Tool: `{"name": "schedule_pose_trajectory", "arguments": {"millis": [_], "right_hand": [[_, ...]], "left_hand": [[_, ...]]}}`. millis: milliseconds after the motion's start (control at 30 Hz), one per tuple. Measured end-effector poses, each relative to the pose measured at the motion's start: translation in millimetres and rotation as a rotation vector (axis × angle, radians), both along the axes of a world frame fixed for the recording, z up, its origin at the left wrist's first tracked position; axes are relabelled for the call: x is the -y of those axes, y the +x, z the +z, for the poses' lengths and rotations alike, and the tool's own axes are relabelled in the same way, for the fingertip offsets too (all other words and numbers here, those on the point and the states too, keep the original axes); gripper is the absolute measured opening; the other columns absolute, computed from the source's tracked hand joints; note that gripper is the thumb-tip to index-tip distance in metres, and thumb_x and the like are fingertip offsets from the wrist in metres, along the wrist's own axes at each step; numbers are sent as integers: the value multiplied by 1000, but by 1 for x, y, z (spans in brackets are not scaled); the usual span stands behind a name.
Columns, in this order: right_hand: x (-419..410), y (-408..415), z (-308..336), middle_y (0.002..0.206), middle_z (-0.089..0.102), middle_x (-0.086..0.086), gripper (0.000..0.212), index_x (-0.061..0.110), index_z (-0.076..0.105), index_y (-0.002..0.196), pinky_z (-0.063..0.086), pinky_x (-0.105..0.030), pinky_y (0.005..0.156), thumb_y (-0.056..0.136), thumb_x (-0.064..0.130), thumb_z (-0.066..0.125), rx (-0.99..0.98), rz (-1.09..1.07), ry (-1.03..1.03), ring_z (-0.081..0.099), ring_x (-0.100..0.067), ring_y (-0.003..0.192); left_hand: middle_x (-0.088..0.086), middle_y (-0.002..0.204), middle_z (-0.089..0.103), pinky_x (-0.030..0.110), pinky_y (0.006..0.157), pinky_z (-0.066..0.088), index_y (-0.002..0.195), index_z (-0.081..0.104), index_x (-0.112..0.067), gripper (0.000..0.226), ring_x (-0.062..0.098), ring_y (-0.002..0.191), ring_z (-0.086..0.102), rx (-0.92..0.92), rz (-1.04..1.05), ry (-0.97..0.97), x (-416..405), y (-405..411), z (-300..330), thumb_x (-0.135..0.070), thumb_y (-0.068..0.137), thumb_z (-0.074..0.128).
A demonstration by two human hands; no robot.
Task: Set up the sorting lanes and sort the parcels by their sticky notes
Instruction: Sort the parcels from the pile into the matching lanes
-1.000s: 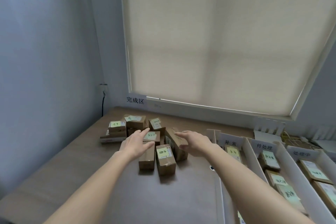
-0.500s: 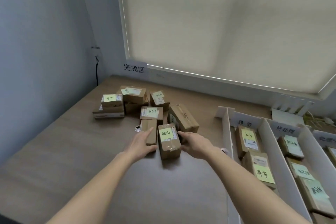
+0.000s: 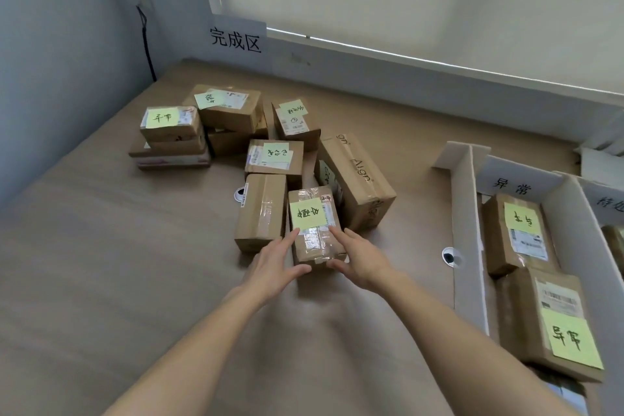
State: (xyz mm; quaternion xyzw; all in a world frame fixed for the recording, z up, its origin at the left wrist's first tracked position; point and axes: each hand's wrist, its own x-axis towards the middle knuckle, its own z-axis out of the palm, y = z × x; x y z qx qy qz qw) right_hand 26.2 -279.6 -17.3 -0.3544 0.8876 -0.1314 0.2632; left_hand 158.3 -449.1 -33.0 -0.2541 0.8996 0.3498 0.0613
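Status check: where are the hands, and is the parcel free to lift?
Left hand and right hand clasp the small taped cardboard parcel with the yellow sticky note. Plain brown box beside it at left, large Align carton close behind right.

— Holding what?
— Small parcel [image 3: 315,228] with a yellow note [image 3: 308,213], clasped between left hand [image 3: 274,263] and right hand [image 3: 363,258], resting on the tabletop [image 3: 101,263].
— Around it?
— More parcels behind; white lanes [image 3: 467,230] right, two noted parcels inside.
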Motion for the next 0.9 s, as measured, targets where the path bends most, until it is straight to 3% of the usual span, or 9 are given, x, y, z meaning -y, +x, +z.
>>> {"name": "schedule_pose_trajectory", "arguments": {"millis": [167, 433, 567, 900], "right_hand": [[13, -23, -32, 158, 34, -1, 83, 30, 17, 160, 39, -39, 111, 94, 38, 67, 68, 15, -54, 42, -27, 140], [13, -33, -57, 169, 6, 3, 88, 27, 9, 162, 22, -28, 118, 96, 24, 67, 160, 25, -93, 18, -21, 153], [12, -30, -61, 168, 13, 4, 86, 28, 16, 161, 29, -36, 119, 94, 20, 68, 157, -9, -139, 30, -25, 148], [-1, 0, -7, 165, 25, 4, 84, 30, 17, 161, 31, -40, 119, 95, 23, 67, 100, -34, -137, 34, -26, 146]], "left_hand": [[-5, 148, 43, 32, 109, 36, 154, 23, -34, 92, 16, 135, 40, -35, 9, 77, 4, -25, -31, -51, 80, 74], [-5, 150, 41, 36, 110, 40, 155, 21, -29, 97, 14, 134, 41, -29, 29, 165, 7, -39, -51, -42, 78, 79], [-4, 149, 42, 35, 111, 39, 156, 20, -25, 99, 14, 135, 41, -43, 32, 180, 4, -39, -52, -41, 79, 78], [-6, 155, 36, 27, 110, 33, 157, 19, -21, 93, 14, 139, 35, -94, -29, 55, -10, -11, 0, -43, 84, 72]]}}
